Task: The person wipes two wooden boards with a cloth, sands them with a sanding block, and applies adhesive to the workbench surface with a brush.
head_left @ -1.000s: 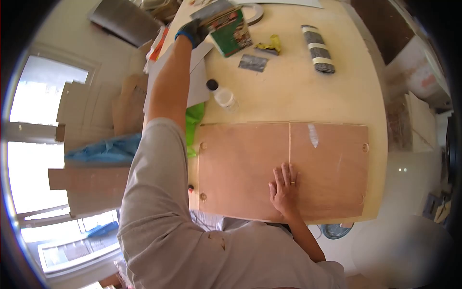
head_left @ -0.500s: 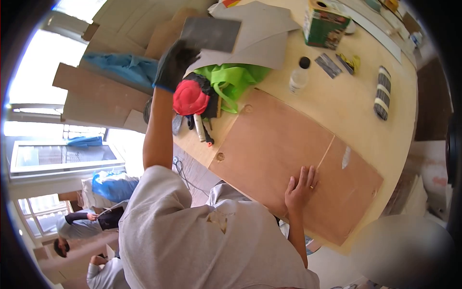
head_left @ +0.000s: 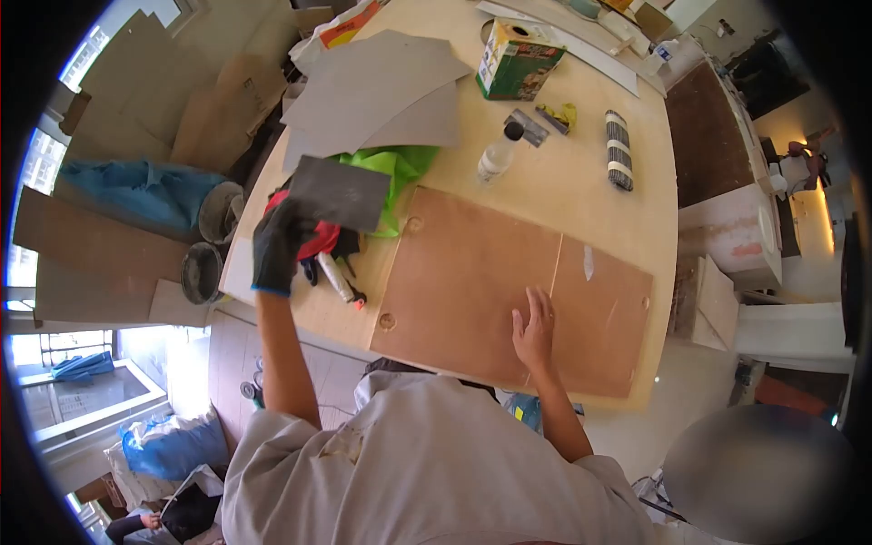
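My left hand [head_left: 280, 243], in a dark glove with a blue cuff, grips a dark grey sheet of sandpaper [head_left: 341, 193] by its left edge. The sheet hangs over a red item [head_left: 320, 242] and a bright green bag [head_left: 400, 168], hiding part of both. Bare and with its fingers stretched out, my right hand [head_left: 534, 331] lies on a flat brown wooden board [head_left: 463, 272]. The board has round recesses near its corners, a pale line across it and a whitish mark. A white-handled tool [head_left: 336, 277] lies left of the board.
Large grey sheets [head_left: 372, 91] are stacked on the table [head_left: 581, 204]. Beyond the board stand a bottle with a black cap [head_left: 498, 156] and a green box [head_left: 520, 62]. A striped roll [head_left: 619, 150] lies to the right. Buckets [head_left: 202, 272] stand off the left edge; another person sits lower left.
My left hand has drawn the sandpaper back from the grey sheets toward me, over the red item. My right hand stays on the board. The camera view has turned.
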`<state>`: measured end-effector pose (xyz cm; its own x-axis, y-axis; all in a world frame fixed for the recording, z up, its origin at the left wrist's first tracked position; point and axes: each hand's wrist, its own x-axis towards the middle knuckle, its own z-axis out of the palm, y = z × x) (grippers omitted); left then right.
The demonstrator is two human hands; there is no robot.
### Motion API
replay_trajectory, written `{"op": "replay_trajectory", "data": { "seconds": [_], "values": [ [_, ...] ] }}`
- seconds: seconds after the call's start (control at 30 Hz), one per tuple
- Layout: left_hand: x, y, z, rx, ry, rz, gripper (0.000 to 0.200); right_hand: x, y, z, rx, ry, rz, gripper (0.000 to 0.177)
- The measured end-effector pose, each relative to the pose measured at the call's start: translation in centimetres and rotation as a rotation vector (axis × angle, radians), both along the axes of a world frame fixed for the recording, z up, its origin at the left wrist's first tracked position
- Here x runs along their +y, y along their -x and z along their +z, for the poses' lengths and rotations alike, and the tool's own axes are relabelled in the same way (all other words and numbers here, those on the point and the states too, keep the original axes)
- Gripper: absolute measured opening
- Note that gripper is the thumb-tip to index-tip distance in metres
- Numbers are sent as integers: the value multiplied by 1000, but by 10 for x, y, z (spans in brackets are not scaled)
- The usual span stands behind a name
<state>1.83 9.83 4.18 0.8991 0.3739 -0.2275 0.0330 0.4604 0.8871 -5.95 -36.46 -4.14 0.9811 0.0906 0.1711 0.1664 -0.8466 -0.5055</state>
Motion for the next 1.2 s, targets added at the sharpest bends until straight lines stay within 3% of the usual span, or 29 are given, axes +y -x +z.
{"op": "replay_trajectory", "data": {
  "seconds": [0.1, 0.23, 0.37, 0.47, 0.57, 0.67, 0.9, 1.0, 1.13, 1.2],
  "values": [
    [-5, -18, -1, 12, -49, 1, 22, 18, 13, 6, 37, -71, 48, 40],
    [38, -20, -9, -27, -145, 197, 23, 30, 33, -8, 111, -155, 134, 33],
    [65, -4, 10, 40, -20, 273, 19, 31, 46, -15, 43, -41, 200, 32],
    [80, 4, -2, 79, 11, 287, 23, 35, 45, -15, 10, -51, 182, 31],
    [90, 15, -16, 64, 30, 165, 22, 34, 44, -15, -7, -62, 172, 29],
    [81, 21, -5, 123, 10, 118, 22, 35, 43, -13, 6, -65, 166, 28],
    [72, 20, -12, 149, -67, 188, 22, 36, 44, -12, 24, -71, 164, 31],
    [78, 17, -22, 112, 38, 132, 22, 35, 44, -10, 34, -67, 160, 31],
    [61, 16, -14, 84, 73, -164, 25, 46, 41, 5, 134, -160, 91, 36],
    [35, 16, -10, 150, -21, -318, 26, 69, 34, 29, 313, -570, -20, 43]
  ]
}}
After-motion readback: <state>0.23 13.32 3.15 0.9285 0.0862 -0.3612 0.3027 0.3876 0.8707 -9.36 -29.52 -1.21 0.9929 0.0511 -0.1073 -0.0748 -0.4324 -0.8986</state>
